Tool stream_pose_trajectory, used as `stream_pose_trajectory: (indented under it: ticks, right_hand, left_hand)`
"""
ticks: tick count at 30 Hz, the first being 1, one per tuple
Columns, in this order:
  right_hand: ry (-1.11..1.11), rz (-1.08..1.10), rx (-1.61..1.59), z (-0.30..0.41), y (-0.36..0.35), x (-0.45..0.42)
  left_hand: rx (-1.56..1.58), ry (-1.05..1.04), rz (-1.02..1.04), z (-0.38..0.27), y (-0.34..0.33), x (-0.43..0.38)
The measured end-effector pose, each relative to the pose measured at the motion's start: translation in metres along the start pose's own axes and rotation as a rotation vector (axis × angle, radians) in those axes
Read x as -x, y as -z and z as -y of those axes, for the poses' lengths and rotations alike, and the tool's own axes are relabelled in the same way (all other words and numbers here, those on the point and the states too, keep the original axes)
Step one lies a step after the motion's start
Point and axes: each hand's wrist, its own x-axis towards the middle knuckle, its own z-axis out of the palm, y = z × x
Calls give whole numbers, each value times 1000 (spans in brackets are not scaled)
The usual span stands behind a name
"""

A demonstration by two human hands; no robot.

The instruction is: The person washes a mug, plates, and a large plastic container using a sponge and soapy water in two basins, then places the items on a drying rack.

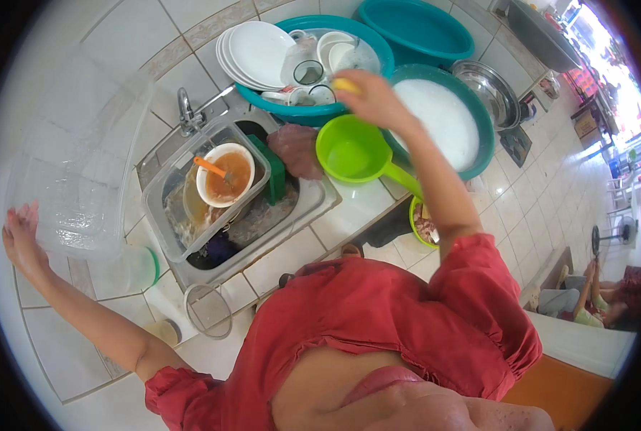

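Observation:
At the far left, my left hand (23, 237) is spread against the side of a large clear plastic container (78, 178); whether it grips it I cannot tell. My right hand (369, 99) is closed around a yellow sponge (347, 85), over the near rim of a teal basin (312, 114). In that basin sit stacked white plates (261, 54), white cups (338, 51) and drinking glasses (308, 72). Beside my right forearm are a lime green dipper (347, 151) and a teal basin of white suds (439, 118).
The steel sink (309, 215) holds a clear plastic tub (153, 215) with a bowl of orange-brown liquid (229, 172) and a green block (269, 172). A faucet (187, 116) stands behind. Metal basins (487, 91) and another teal basin (417, 29) are beyond. People (590, 301) sit at far right.

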Motion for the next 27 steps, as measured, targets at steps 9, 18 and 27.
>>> stream_pose_trajectory:
  ticks: [9,18,27]
  right_hand:
    - [-523,444,641,-150,97,85]
    - [-466,654,503,-172,67,77]
    - [-369,1285,813,-181,11,73]
  left_hand:
    - [298,113,317,-41,-200,49]
    - [-337,-546,355,-49,-439,16]
    - [-94,-682,828,27,-469,40]
